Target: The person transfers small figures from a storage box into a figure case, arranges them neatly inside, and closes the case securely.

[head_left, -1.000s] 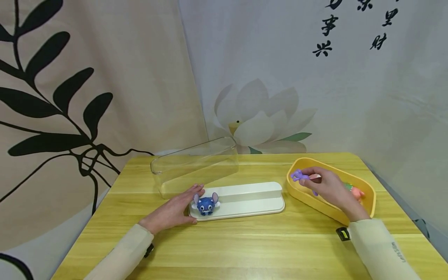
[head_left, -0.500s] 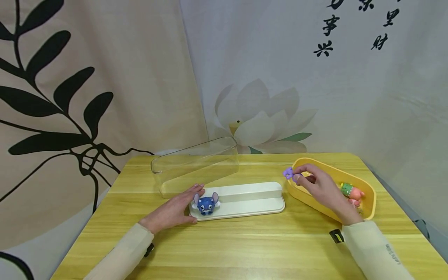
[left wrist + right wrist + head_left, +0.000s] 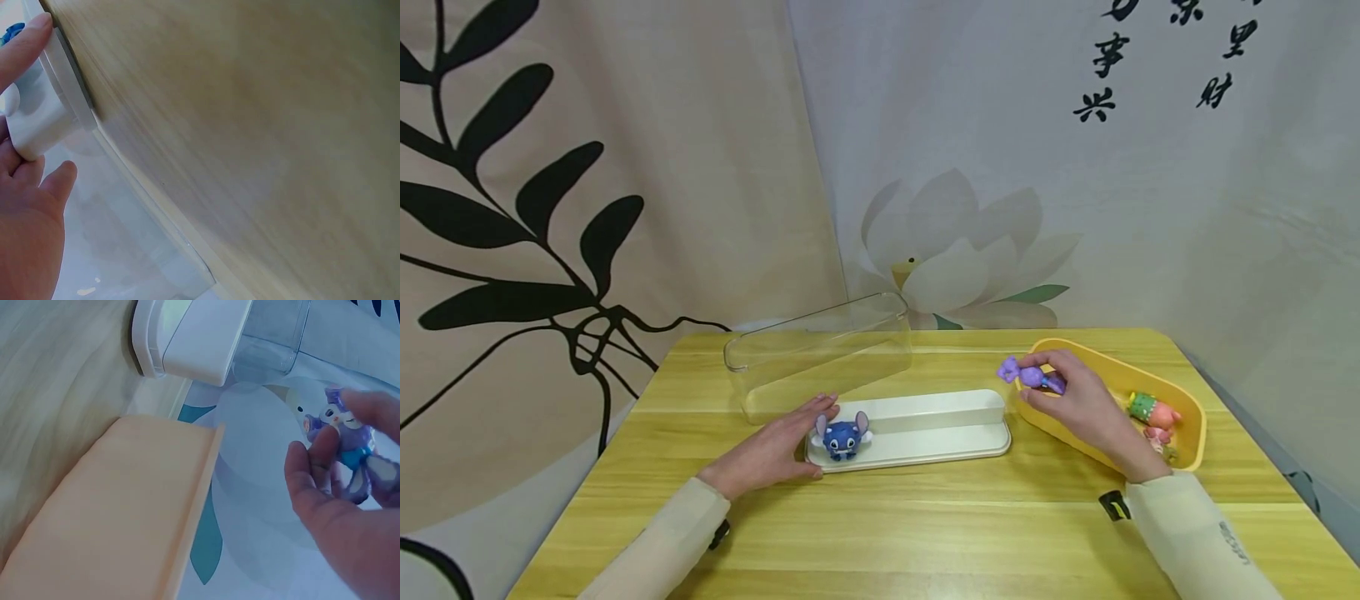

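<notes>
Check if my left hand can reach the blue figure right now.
Likely yes: the left hand holds the left end of the white base, beside the blue figure, with nothing visible between them.

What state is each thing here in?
White stepped plastic base: flat, held by left grip
Blue big-eared toy figurine: upright on base
Clear boxy plastic cover: off the base
Long yellow plastic tray: uncovered, figurines inside
Purple toy figurine: raised in right grip
Pink and green toy figurine: lying in tray
</notes>
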{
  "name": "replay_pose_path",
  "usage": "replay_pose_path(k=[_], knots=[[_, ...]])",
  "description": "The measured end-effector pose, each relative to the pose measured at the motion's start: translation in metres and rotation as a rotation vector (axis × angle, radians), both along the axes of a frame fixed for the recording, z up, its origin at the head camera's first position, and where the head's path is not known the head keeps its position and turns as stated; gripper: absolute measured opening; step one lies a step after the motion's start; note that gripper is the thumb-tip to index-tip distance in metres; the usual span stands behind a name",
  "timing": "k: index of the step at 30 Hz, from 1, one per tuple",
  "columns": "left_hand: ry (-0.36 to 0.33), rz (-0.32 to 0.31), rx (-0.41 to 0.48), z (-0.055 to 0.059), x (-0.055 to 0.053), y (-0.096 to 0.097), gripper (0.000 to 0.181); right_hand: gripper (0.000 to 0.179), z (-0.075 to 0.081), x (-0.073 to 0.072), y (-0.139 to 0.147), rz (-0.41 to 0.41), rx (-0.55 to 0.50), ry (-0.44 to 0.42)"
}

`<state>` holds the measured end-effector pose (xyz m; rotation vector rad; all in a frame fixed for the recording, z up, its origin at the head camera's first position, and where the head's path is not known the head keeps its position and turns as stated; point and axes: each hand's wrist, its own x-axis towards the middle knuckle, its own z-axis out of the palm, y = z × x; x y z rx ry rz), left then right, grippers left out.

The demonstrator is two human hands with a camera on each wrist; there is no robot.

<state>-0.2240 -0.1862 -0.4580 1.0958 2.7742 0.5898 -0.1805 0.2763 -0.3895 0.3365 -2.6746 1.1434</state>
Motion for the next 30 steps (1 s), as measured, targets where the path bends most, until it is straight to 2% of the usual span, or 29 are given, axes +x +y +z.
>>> replay_pose_path(k=[6,10,21,30], knots=[[-0.005,0.005,0.005,0.000,0.001,0.000,0.099,0.032,-0.005,0.000,-0.009,0.030,0.033,0.105],[-0.008,0.007,0.011,0.001,0.000,0.000,0.099,0.033,-0.009,0.002,-0.019,0.048,0.037,0.126],[-0.001,-0.002,0.007,-0.001,-0.001,-0.002,0.100,0.029,-0.017,0.005,-0.072,0.170,-0.009,0.056],[-0.009,0.004,0.012,-0.001,-0.001,-0.002,0.100,0.028,-0.027,0.001,-0.108,0.261,0.041,0.053]])
